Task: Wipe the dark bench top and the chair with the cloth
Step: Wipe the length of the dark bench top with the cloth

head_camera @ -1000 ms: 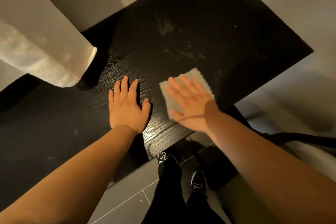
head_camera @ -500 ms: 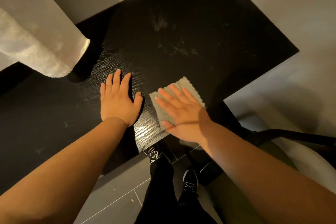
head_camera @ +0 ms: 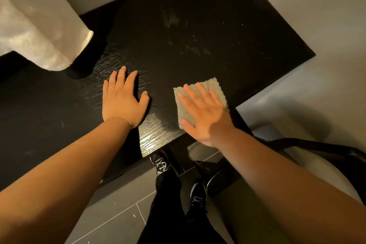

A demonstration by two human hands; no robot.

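The dark bench top carries pale smears and specks across its far half, so wiping looks partly done; the chair at lower right seems untouched. The left hand lies flat, fingers spread, holding nothing. The right hand presses flat — not clenched — on the cloth by the near edge.

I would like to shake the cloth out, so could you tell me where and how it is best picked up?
Pinch the cloth by its free far corner, coming from above: it lies flat on the bench top, and the right hand covers its middle.
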